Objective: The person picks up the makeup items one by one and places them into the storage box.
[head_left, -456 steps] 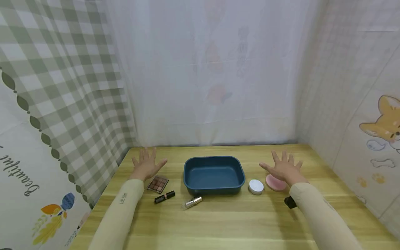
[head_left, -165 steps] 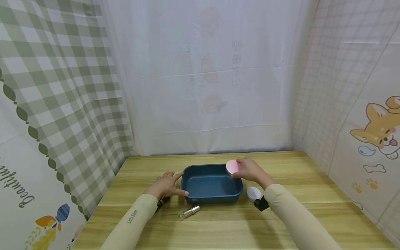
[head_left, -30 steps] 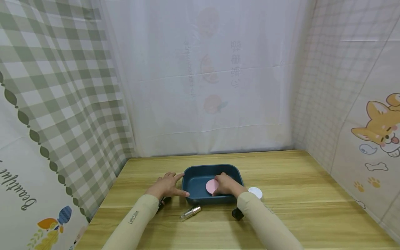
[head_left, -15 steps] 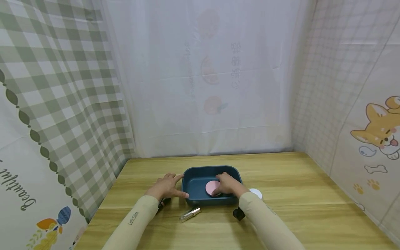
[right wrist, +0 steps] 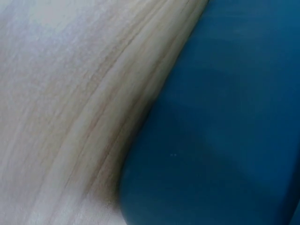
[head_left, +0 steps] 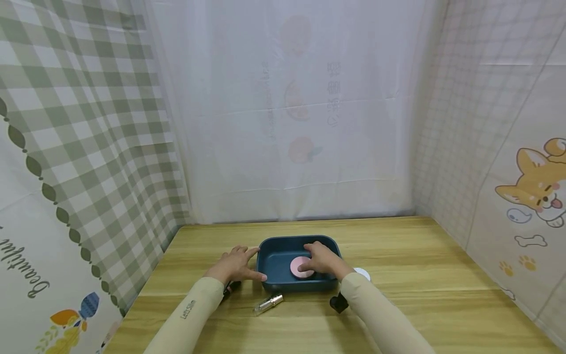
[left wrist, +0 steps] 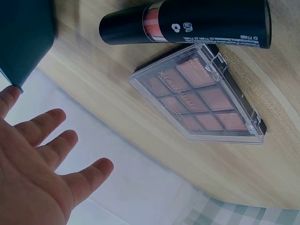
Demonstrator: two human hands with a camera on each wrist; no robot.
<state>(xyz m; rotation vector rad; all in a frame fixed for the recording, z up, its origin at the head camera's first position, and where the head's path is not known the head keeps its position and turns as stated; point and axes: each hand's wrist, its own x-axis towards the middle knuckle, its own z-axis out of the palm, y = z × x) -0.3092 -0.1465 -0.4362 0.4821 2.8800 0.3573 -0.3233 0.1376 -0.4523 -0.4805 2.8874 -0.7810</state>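
Note:
A pink round disc (head_left: 300,268) lies flat on the floor of the blue rectangular tray (head_left: 278,285). Over it, inside the tray, my right hand (head_left: 324,259) has its thumb and fingers spread, the thumb lying across the disc's right part. The right wrist view shows only the tray's outer wall (right wrist: 211,117) and the table. My left hand (head_left: 233,265) touches the tray's left rim with its fingers extended. By this hand in the left wrist view are an eyeshadow palette (left wrist: 197,93) and a black tube with a pinkish band (left wrist: 206,23).
A lipstick (head_left: 268,304) with a clear end lies in front of the tray. To the tray's right is a white round container (head_left: 362,273), partly behind the right forearm. A black wrist camera (head_left: 339,303) hangs below the right wrist. Curtains close off the table's back and sides.
Earlier the right hand picked up the pink disc from the table's right and carried it into the tray. Over the last second its fingers have let go. The left hand has moved to the tray's rim.

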